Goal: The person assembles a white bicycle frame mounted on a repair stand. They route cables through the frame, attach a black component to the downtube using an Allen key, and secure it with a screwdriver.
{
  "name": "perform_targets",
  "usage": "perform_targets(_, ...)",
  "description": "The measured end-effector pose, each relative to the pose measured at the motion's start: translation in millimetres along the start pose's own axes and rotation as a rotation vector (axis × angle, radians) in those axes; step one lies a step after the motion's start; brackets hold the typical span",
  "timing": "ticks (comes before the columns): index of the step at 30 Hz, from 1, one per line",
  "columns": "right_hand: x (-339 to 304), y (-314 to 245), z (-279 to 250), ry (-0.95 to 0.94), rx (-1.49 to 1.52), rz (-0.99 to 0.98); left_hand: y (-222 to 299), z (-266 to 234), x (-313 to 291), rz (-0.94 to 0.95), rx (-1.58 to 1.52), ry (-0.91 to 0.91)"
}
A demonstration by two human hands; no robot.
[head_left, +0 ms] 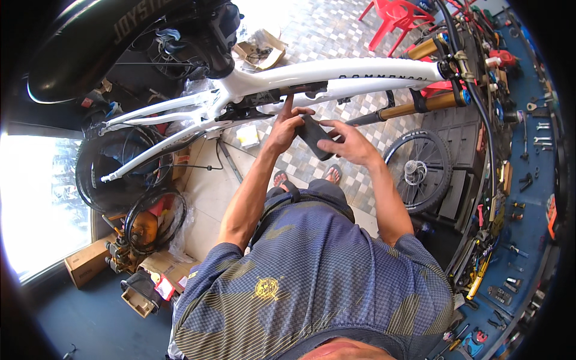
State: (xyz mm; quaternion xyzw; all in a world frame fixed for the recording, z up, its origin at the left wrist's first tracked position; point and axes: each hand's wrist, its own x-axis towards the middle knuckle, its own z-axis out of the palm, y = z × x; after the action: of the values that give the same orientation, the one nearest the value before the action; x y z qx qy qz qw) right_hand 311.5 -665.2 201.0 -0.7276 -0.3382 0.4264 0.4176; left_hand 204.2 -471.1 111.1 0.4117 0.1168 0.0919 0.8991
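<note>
Closest to the camera is the person's blue patterned shirt (318,270), which fills the bottom of the picture at 6 o'clock. Two bare arms go up from it toward the middle. Both hands meet around a flat dark pad (313,135), just above the middle of the picture. That pad sits right under the white bike frame (336,75), which runs across the top from 10 o'clock to 2 o'clock. The left hand (285,127) grips the pad's left edge, and one finger points straight up and touches the underside of the frame. The right hand (348,143) is curled around the pad's right side, with the thumb on top. Neither hand lies loose; both grip the same pad. At 2 o'clock, gold fork legs (429,103) stick out from the front of the frame. At 3 o'clock a small spoked wheel (418,170) leans near dark drawers. Beyond it, along the right rim, a blue wall (528,228) holds many hand tools. At 12 o'clock, far off, stands a red plastic chair (396,17). At 11 o'clock a big black tyre (90,42) curves over the top. At 8 o'clock, cardboard boxes (90,261) and black tyre hoops lie on the floor near a bright window.
</note>
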Motion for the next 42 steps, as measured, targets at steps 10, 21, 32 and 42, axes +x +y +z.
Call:
perform_targets(10, 1.9, 15.7, -26.0, 0.366, 0.166, -0.051, 5.0, 3.3, 3.2, 0.040, 0.107, 0.022)
perform_targets(21, 63.4, 24.4, -10.7, 0.699, 0.154, -0.128, 4.2, 5.0, 2.4, 0.048, 0.108, 0.013)
perform_targets(32, 80.5, 30.0, -9.4, 0.719, -0.012, -0.181, -4.8, -2.5, 11.8, 0.038, 0.226, 0.043)
perform_targets(42, 44.9, 60.7, -13.1, 0.708, 0.023, -0.115, -39.1, -32.6, -24.8, -0.142, 0.366, 0.037)
